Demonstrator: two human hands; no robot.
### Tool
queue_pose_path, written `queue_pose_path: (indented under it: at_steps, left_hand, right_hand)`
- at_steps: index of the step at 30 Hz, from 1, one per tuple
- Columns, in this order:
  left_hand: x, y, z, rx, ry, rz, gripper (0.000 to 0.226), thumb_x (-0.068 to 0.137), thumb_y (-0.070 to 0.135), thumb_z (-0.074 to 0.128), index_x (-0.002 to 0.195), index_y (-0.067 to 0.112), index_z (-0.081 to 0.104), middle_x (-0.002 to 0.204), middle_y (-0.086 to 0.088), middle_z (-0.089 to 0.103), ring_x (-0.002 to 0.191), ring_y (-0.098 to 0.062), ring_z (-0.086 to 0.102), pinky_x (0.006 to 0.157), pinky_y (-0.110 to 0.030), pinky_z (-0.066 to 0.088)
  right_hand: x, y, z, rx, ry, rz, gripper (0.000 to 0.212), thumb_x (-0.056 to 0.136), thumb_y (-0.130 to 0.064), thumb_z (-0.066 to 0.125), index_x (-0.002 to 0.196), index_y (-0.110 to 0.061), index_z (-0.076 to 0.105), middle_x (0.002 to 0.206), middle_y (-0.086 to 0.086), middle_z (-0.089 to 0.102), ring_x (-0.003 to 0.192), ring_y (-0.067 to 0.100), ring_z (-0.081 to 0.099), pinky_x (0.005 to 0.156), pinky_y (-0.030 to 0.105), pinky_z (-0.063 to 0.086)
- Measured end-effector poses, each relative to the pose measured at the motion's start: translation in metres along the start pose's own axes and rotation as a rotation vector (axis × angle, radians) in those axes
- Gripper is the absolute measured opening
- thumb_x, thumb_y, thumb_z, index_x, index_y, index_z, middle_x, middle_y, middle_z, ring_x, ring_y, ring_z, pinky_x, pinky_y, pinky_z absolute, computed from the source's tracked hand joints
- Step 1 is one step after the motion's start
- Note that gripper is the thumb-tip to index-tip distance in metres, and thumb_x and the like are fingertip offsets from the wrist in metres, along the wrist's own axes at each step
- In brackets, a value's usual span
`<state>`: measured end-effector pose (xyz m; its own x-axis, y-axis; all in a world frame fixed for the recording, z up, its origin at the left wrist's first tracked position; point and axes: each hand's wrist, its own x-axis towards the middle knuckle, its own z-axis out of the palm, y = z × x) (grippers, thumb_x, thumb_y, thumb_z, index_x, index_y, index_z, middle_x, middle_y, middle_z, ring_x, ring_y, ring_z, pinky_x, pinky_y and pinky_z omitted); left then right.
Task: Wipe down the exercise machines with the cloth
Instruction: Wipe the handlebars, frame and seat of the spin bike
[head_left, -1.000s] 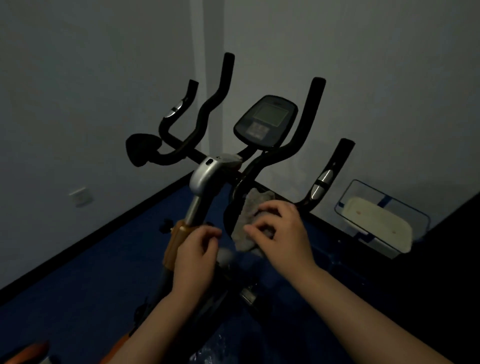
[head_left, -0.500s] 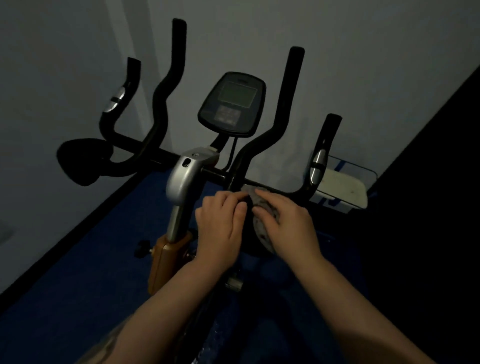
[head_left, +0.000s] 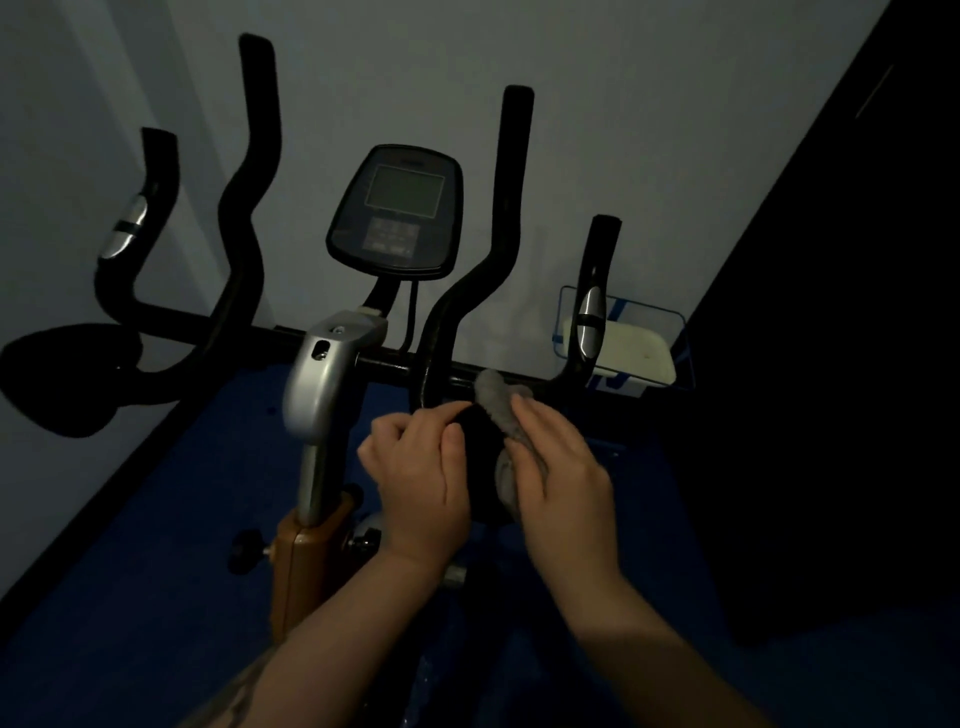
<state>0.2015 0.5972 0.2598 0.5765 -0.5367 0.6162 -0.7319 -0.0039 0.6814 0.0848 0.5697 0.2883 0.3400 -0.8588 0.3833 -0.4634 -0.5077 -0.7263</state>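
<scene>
Cloth (head_left: 500, 410), grey, fuzzy, draped over a dark rounded pad at the lower end of the exercise bike's (head_left: 332, 384) right inner handlebar (head_left: 511, 218), just below the crossbar (head_left: 395, 369). Top of cloth pokes up against the crossbar, rest runs down the pad's right side under the right hand (head_left: 558, 467). Right hand lies over the cloth w/ fingers (head_left: 535, 415) fairly straight and together, pressing it onto the pad; thumb side hidden, can't tell if it pinches. Left hand (head_left: 421, 467) just beside, on the pad's left edge, fingers (head_left: 441, 415) curled and together, tips on the pad's top rim; looks like a grip on the pad but dim light, not certain. Hands near each other, not touching, dark pad showing between them.

Bike: console (head_left: 397, 208) w/ blank screen up centre on a short stem, silver stem cover (head_left: 324, 374) left of the hands, orange frame piece (head_left: 306, 551) below it w/ black adjust knob (head_left: 247, 551) on its left. Left side handlebars (head_left: 249, 197) curve up, outer left grip (head_left: 132, 218) has a silver pulse sensor; outer right grip (head_left: 595, 296) has one too. Black rounded pad (head_left: 72, 374) at far left end.

Blue floor (head_left: 130, 597) under the bike, pale wall (head_left: 623, 130) behind. Clear container w/ blue trim (head_left: 631, 343) on the floor by the wall behind the right grip, pale item inside. Room v. dark, right side nearly black.
</scene>
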Motion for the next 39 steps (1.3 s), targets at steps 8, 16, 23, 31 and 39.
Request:
queue_pose_path:
  at_steps: [8,16,23,31,39]
  left_hand:
    - [0.003,0.001,-0.001,0.006,-0.001,0.029,0.041,0.094,0.028,0.031,0.102,0.015,0.069,0.084,0.013,0.048,0.086,-0.010,0.039,0.076,-0.028,0.020]
    - [0.003,-0.003,0.002,0.012,-0.025,0.013,0.042,0.094,0.030,0.029,0.103,0.017,0.069,0.084,0.005,0.055,0.088,-0.012,0.040,0.079,-0.029,0.021]
    - [0.002,-0.003,-0.002,0.011,-0.051,0.025,0.042,0.093,0.031,0.031,0.103,0.016,0.069,0.084,0.006,0.052,0.087,-0.016,0.042,0.077,-0.031,0.023]
    - [0.002,-0.001,-0.004,0.034,-0.050,0.020,0.041,0.094,0.031,0.031,0.104,0.018,0.068,0.085,0.006,0.055,0.086,-0.014,0.040,0.074,-0.028,0.018]
    - [0.001,0.000,-0.004,0.032,-0.056,0.020,0.040,0.096,0.031,0.029,0.104,0.020,0.067,0.088,0.012,0.061,0.087,-0.012,0.042,0.075,-0.030,0.020]
  right_hand:
    - [0.024,-0.001,-0.005,0.051,-0.079,0.028,0.036,0.099,-0.018,0.052,0.134,-0.024,0.055,0.124,-0.005,0.063,0.109,0.002,0.056,0.089,0.005,0.039]
    - [0.026,-0.001,-0.005,-0.056,-0.139,0.042,0.037,0.101,-0.022,0.046,0.137,-0.023,0.052,0.127,0.000,0.061,0.110,0.012,0.057,0.091,0.019,0.044]
    - [0.013,-0.005,-0.024,0.098,-0.160,0.092,0.033,0.100,-0.023,0.049,0.131,-0.029,0.058,0.129,-0.015,0.058,0.116,-0.004,0.052,0.100,0.013,0.041]
    - [0.035,-0.014,-0.030,0.341,-0.265,0.247,0.024,0.098,-0.036,0.048,0.109,-0.032,0.069,0.104,-0.016,0.069,0.095,-0.006,0.062,0.077,0.008,0.046]
    - [0.000,-0.006,-0.014,0.103,-0.153,0.123,0.038,0.101,-0.025,0.046,0.137,-0.036,0.046,0.119,-0.019,0.050,0.106,-0.011,0.049,0.082,0.000,0.037]
